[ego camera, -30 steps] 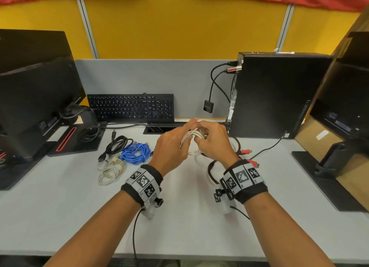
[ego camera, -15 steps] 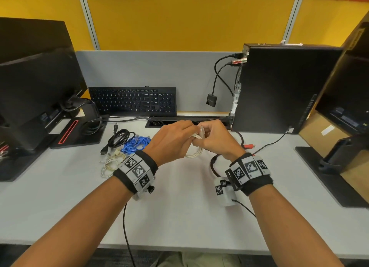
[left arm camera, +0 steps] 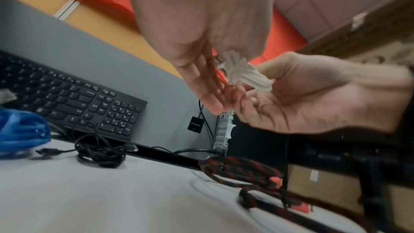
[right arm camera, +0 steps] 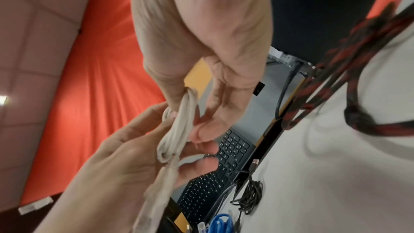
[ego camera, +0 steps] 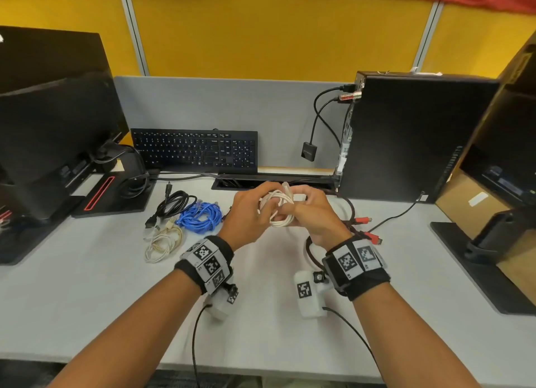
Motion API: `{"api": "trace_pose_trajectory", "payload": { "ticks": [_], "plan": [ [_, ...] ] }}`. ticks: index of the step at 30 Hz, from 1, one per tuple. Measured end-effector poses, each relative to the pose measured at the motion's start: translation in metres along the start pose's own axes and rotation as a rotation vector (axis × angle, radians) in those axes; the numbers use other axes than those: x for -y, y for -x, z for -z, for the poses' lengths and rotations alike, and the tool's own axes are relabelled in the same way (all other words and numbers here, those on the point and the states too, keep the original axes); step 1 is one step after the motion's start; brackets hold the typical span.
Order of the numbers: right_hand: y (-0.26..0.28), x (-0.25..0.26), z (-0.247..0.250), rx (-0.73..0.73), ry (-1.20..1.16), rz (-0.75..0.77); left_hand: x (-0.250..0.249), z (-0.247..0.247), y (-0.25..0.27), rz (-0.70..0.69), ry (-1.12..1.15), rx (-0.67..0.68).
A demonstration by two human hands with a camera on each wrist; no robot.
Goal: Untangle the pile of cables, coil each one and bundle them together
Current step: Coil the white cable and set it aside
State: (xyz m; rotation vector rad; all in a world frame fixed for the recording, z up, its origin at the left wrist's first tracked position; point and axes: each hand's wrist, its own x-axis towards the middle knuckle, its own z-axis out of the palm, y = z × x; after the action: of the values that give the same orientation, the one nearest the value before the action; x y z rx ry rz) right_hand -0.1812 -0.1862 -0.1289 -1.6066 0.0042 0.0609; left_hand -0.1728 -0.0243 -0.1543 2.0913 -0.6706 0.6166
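Head view: a white cable (ego camera: 277, 209), wound into a small coil, is held above the grey desk (ego camera: 87, 294) between both hands, in front of the black computer tower (ego camera: 412, 138). The left hand (ego camera: 246, 213) is curled round the left side of the coil, and the right hand (ego camera: 311, 213) is curled round its right side; one clear plug end is seen sticking up between them.

Left wrist view: the strands are seen bunched together, pressed between the fingers (left arm camera: 208, 86) of the left hand and the bent fingers of the right hand (left arm camera: 313, 95).

Right wrist view: the bundle (right arm camera: 177, 130) is pinched by thumb and fingertips of the right hand (right arm camera: 215, 81), while the loose tail is cradled in the half-closed left hand (right arm camera: 125, 159).

Three coiled cables are laid on the desk to the left, well apart from the hands: a black cable (ego camera: 171, 203), a blue cable (ego camera: 200, 216) just beside it, and a cream cable (ego camera: 162, 244) nearest the desk edge. A red-and-black braided cable (ego camera: 352, 213) is spread loosely on the desk under and right of the right wrist, its red plugs (ego camera: 364, 220) pointing right.

A black keyboard (ego camera: 194, 151) is propped against the grey partition (ego camera: 203, 103). Monitors (ego camera: 52, 120) are stood at both sides.
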Motion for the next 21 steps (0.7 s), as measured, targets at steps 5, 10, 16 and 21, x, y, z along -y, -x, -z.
{"api": "trace_pose_trajectory", "payload": {
  "ticks": [5, 10, 16, 21],
  "plan": [
    [-0.001, -0.001, 0.009, 0.097, -0.258, -0.037, -0.009, 0.001, -0.005, 0.203, 0.34, 0.014],
    [-0.004, -0.001, 0.012, 0.169, -0.547, -0.06, -0.011, 0.004, -0.01, 0.419, 0.375, 0.088],
    [-0.005, -0.005, 0.014, 0.299, -0.747, 0.024, -0.017, 0.01, -0.026, 0.554, 0.448, 0.219],
    [-0.006, 0.001, 0.016, 0.217, -0.122, 0.282, -0.009, 0.013, -0.027, 0.616, 0.558, 0.054]
  ]
}}
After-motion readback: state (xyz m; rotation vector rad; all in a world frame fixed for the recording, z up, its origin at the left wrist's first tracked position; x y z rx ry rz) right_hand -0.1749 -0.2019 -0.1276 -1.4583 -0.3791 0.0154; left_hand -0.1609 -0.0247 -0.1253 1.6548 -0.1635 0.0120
